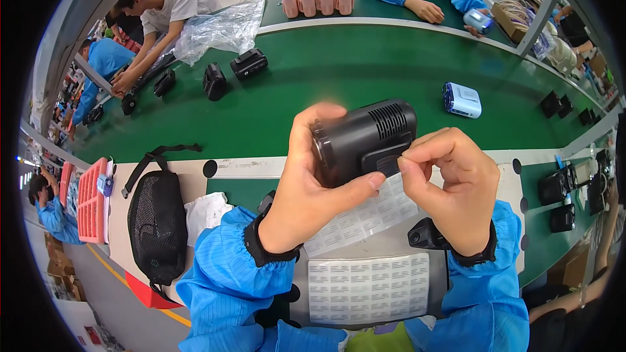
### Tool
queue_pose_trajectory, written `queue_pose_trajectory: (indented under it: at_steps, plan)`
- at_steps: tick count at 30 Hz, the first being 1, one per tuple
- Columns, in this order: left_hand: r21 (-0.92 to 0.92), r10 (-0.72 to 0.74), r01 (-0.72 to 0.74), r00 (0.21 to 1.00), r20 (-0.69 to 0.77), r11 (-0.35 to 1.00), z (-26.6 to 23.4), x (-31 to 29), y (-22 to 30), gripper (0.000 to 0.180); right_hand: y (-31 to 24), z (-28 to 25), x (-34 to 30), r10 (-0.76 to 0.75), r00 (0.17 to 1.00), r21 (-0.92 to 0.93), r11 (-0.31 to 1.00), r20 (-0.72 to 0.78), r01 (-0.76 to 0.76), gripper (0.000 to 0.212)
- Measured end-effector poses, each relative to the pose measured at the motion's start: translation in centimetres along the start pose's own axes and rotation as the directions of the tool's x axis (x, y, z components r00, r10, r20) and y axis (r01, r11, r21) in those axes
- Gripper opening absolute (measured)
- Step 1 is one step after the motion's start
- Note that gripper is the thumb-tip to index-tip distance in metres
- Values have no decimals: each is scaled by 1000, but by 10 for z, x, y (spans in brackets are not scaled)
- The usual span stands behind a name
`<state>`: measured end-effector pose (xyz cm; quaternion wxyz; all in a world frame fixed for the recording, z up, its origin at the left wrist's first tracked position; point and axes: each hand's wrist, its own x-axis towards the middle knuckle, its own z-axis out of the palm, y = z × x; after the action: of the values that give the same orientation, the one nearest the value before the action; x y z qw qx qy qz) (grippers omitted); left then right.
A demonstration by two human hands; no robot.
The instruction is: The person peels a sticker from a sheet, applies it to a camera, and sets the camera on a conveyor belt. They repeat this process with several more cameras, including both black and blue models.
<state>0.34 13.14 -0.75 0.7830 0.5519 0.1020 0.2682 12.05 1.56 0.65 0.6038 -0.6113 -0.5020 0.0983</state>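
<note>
My left hand (310, 186) is wrapped round a black device (375, 133) with a rounded body, vent slots and a ribbed, clear-looking end. It is held tilted above the near edge of the work surface. My right hand (453, 186) pinches thumb and forefinger together at the raised flat panel on the device's near side; whatever lies between those fingertips is too small to make out. Below the hands lies a sheet of small printed labels (355, 225), partly covered by them. A second label sheet (368, 290) rests closer to me. Beside my right wrist is a small black part (427, 234).
Across the green conveyor belt (313, 65) stand several black devices (214, 81) and a light blue one (463, 100). A black mesh pouch (156, 225) and red tray (92, 201) are at left. Co-workers (176, 10) work beyond; pink devices (317, 1) stand on the far bench.
</note>
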Motion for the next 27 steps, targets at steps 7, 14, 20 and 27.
queue_pose_trajectory:
  at_steps: [7, 14, 20, 27]
  plan:
    - [-4, -22, 22, 1000, -18, 1000, 1, 1, 1, 65, 2, 1, 0, -7, 1000, -21, 1000, -5, 7, 14]
    - [46, 14, -13, 1000, -13, 999, -2, 2, -3, 61, 1, 5, -2, -37, 999, -60, 998, -7, 36, 15]
    - [18, 19, -18, 999, -34, 1000, 2, 1, -5, 62, 5, 8, -1, -394, 919, -368, 853, 14, 371, 23]
    - [1, 26, -26, 998, -57, 1000, 3, -1, -6, 63, 11, 16, -4, -518, 855, -536, 717, 20, 447, 29]
